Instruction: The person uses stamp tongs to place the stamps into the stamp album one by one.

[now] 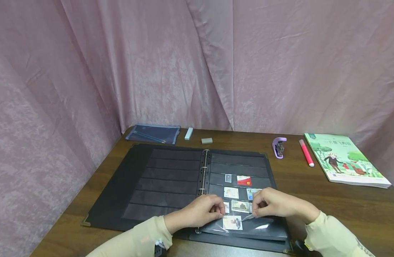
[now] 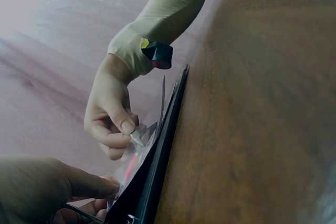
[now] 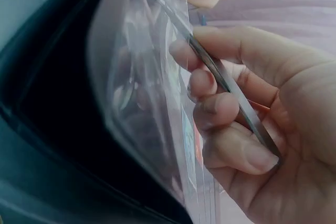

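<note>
A black stamp album (image 1: 161,178) lies spread on the table. Its right page carries several stamps in clear strip pockets. My right hand (image 1: 271,202) holds metal tweezers (image 3: 252,116), their tips at the right edge of a pale stamp (image 1: 230,222) in the lowest stamped row. At that row's left end, my left hand (image 1: 205,211) pinches the clear pocket film (image 2: 116,188) between thumb and fingers. In the right wrist view the film (image 3: 142,77) bulges away from the black page. Whether the stamp is fully inside the pocket, I cannot tell.
Behind the album lie a blue mesh pouch (image 1: 153,134), a light blue bar (image 1: 188,133) and a grey eraser (image 1: 207,141). To the right are a purple stapler (image 1: 279,147), a pink marker (image 1: 306,153) and a green picture book (image 1: 348,160). Pink curtains hang behind.
</note>
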`<state>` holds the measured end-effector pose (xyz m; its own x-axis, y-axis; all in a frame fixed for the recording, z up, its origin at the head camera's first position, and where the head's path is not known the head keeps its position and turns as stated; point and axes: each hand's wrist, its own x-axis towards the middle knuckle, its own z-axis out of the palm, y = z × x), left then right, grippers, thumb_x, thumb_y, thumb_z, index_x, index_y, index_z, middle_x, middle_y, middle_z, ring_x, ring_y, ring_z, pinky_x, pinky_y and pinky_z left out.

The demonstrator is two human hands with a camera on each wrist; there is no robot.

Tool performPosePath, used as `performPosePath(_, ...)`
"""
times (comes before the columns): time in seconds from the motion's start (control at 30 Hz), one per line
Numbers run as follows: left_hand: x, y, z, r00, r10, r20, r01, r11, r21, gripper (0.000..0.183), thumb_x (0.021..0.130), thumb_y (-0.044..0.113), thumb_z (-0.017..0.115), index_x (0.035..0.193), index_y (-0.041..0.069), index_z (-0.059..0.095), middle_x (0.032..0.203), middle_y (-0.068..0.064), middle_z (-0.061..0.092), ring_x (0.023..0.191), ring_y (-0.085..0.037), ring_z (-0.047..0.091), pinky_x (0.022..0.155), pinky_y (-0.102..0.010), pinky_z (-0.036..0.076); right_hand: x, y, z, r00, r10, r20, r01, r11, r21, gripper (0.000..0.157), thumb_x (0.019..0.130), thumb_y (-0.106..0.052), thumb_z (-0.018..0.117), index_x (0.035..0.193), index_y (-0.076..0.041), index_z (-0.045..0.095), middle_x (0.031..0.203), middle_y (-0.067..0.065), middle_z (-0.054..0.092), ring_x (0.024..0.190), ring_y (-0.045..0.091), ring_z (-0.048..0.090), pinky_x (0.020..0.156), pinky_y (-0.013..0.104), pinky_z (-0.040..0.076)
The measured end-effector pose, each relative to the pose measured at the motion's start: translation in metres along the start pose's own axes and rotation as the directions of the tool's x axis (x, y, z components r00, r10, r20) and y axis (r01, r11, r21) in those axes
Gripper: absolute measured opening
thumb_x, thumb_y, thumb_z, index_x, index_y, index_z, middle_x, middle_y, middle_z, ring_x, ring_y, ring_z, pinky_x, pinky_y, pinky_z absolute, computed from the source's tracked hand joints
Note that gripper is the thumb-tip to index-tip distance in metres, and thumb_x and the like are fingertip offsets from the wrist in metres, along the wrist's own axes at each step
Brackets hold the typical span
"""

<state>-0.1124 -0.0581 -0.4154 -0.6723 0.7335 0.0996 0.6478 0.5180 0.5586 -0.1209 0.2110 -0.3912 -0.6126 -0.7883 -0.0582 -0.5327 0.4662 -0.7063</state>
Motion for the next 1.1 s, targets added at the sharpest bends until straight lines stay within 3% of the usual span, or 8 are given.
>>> performPosePath(0.23,0.000,-0.001,0.001,1.000,0.009,-0.008,-0.009,1.000,0.009,0.009,0.080,0.013,0.065,0.078,0.018,0.059,0.069,0.012,0.050,0.062,0.007,0.042,0.060,-0.008,0.036,-0.006,0.006,-0.006,1.000,-0.002,-0.012,0.002,1.000,0.007,0.006,0.080,-0.020,0.065,0.075,-0.019,0.067,0.066,-0.012,0.049,0.062,-0.008,0.042,0.052,0.012,0.036)
performPosePath(0.43,0.000,0.000,0.002,1.000,0.000,-0.004,0.000,1.000,0.001,0.010,0.080,0.012,0.065,0.077,0.019,0.058,0.069,0.011,0.050,0.061,0.007,0.042,0.059,-0.009,0.036,-0.020,0.002,-0.018,0.998,0.047,-0.035,-0.047,0.999,-0.007,0.006,0.080,-0.022,0.065,0.076,-0.018,0.067,0.069,-0.013,0.052,0.062,-0.007,0.043,0.051,0.014,0.038)
performPosePath(0.6,-0.001,0.001,0.002,1.000,-0.007,-0.003,0.007,1.000,-0.012,0.011,0.080,0.010,0.063,0.077,0.019,0.058,0.070,0.011,0.051,0.061,0.006,0.042,0.059,-0.009,0.037,-0.040,0.001,-0.027,0.996,0.040,-0.077,-0.042,0.999,-0.022,0.008,0.083,-0.023,0.062,0.081,-0.017,0.068,0.074,-0.012,0.060,0.066,-0.007,0.045,0.054,0.017,0.040)
performPosePath(0.83,-0.002,-0.001,0.004,1.000,0.001,0.002,-0.001,1.000,-0.021,0.011,0.079,0.010,0.064,0.077,0.019,0.058,0.068,0.011,0.051,0.060,0.007,0.042,0.058,-0.009,0.036,-0.074,0.005,-0.031,0.988,-0.001,-0.153,-0.004,0.999,-0.037,0.007,0.085,-0.016,0.059,0.083,-0.017,0.066,0.073,-0.012,0.059,0.062,-0.009,0.045,0.049,0.017,0.040)
performPosePath(1.1,-0.001,-0.006,0.004,1.000,0.023,-0.003,-0.023,0.999,-0.029,0.010,0.080,0.011,0.064,0.078,0.019,0.058,0.068,0.013,0.049,0.059,0.008,0.041,0.057,-0.009,0.037,-0.099,0.008,-0.041,0.979,-0.007,-0.203,-0.012,0.996,-0.091,0.012,0.085,-0.010,0.058,0.086,-0.019,0.065,0.079,-0.007,0.064,0.071,-0.007,0.050,0.057,0.018,0.041)
